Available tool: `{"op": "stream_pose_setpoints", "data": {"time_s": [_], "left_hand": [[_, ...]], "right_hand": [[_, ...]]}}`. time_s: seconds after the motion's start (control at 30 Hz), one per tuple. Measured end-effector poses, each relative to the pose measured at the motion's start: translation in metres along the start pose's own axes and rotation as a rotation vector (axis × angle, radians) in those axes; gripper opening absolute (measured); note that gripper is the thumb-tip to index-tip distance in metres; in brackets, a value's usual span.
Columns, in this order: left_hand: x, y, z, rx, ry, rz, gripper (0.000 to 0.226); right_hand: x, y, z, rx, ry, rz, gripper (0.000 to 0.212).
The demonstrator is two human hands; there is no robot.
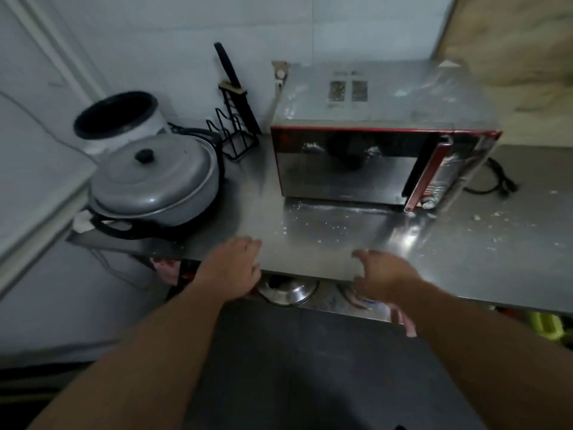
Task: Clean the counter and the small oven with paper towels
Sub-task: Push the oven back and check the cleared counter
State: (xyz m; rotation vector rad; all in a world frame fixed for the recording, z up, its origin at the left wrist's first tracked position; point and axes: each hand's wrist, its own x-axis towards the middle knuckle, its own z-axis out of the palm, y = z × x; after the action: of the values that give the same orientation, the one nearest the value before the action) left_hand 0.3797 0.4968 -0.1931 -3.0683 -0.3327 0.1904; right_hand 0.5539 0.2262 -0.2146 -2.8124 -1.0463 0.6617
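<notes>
A small oven [356,162] with a red-trimmed mirrored door and a dusty grey top stands at the back of the steel counter [310,231]. White crumbs lie scattered on the counter in front of and to the right of it. My left hand [235,268] hovers at the counter's front edge, fingers relaxed, holding nothing. My right hand [381,274] is at the same edge further right, fingers loosely spread and empty. No paper towel is in view.
A lidded grey pot [155,181] on a black pan and a white cooker [121,122] stand at the left. A black wire rack [232,131] with a knife leans on the wall. A black cord [496,178] lies right of the oven. Steel bowls [285,290] sit beneath the counter.
</notes>
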Motion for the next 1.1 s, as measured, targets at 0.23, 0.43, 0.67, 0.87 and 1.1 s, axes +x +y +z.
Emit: {"op": "stream_pose_setpoints", "data": {"time_s": [0.23,0.43,0.67,0.87,1.1], "left_hand": [[0.026,0.034,-0.1,0.052,0.101,0.006,0.06],[0.033,0.101,-0.109,-0.002,0.07,-0.003,0.06],[0.061,0.2,-0.11,-0.034,0.017,-0.051,0.056],[0.091,0.269,-0.114,-0.051,-0.021,-0.002,0.06],[0.125,0.286,-0.116,-0.071,-0.05,0.02,0.061]], "right_hand": [[-0.028,0.05,-0.135,-0.017,0.212,0.052,0.062],[-0.064,0.126,-0.149,0.085,0.193,0.133,0.059],[-0.092,0.235,-0.135,0.07,0.089,0.271,0.072],[-0.089,0.278,-0.134,0.125,0.076,0.265,0.073],[-0.064,0.282,-0.14,0.128,0.056,0.263,0.072]]}}
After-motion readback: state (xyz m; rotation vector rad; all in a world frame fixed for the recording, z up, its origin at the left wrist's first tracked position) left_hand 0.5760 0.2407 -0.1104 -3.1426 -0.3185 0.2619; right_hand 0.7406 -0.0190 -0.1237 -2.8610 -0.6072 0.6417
